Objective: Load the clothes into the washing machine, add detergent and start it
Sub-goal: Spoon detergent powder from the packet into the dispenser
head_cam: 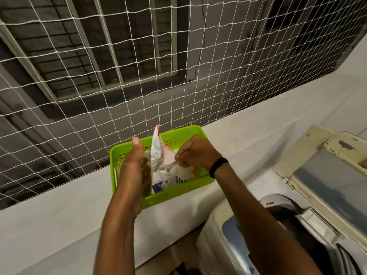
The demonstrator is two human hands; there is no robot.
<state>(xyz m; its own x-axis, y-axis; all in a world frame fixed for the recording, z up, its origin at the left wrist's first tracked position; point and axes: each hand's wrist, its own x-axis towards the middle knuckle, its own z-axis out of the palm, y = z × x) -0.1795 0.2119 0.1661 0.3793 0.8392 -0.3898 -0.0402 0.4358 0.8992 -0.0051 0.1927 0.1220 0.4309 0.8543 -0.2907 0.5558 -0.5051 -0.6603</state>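
Note:
A bright green plastic basket (pixel 176 192) stands on a white ledge (pixel 59 205). Inside it is a white detergent packet (pixel 157 149) with orange and purple print, its torn top sticking up. My left hand (pixel 135 161) holds the packet's left side, thumb raised against the basket's rim. My right hand (pixel 195 153), with a black band on its wrist, is curled into the packet's open mouth and grips something pale that I cannot make out. The washing machine (pixel 238 235) is at the lower right, its lid (pixel 327 185) raised and the drum dark inside.
A white rope net (pixel 139 76) runs along the far side of the ledge, just behind the basket. Beyond it is a dark building wall with a barred window. The machine's raised lid stands close to the right of my right arm.

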